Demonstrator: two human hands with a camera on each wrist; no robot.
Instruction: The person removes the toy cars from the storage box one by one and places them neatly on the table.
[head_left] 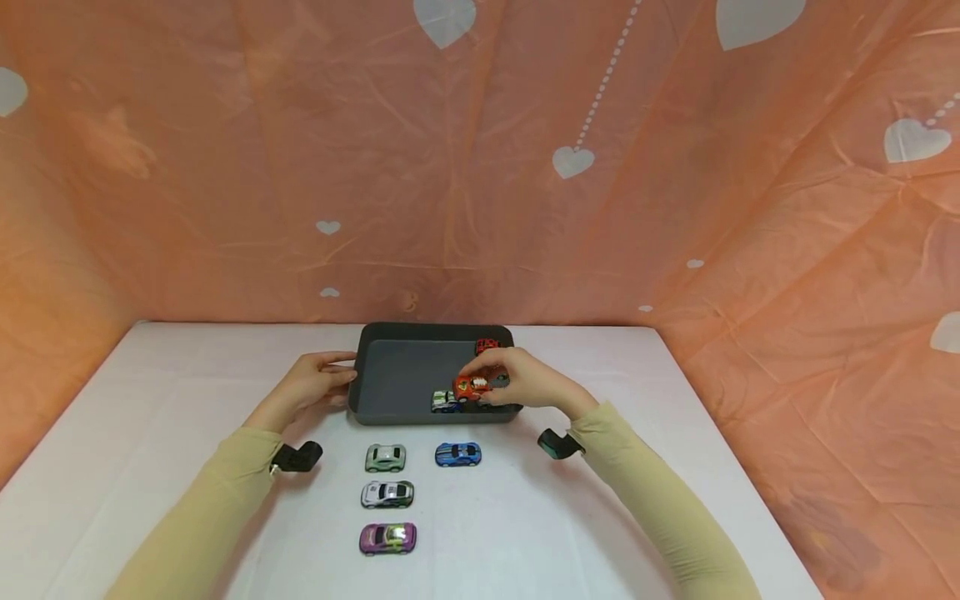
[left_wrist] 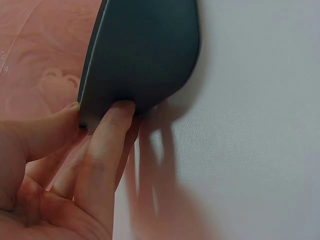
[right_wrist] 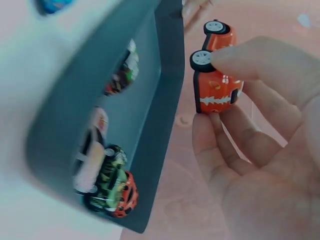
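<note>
the left hand [head_left: 311,385] rests against the left wall of the dark grey tray [head_left: 390,392], its fingers [left_wrist: 107,150] straight and pressed to the outside of the wall, curled round nothing. the tray sits on the white table [head_left: 150,433] near the far edge, before the orange backdrop with white hearts [head_left: 480,150]. on the table in front of the tray stand a pale green car [head_left: 386,457], a white car [head_left: 387,493] and a purple car [head_left: 387,537] in a column, with a blue car [head_left: 457,454] to the right of the green one. inside the tray a white and green car [head_left: 444,402] lies by the near wall and a red car [head_left: 487,345] in the far right corner. the right hand [head_left: 525,379] pinches an orange car [head_left: 471,387] between thumb and fingertips [right_wrist: 240,57], holding it over the tray's right part.
</note>
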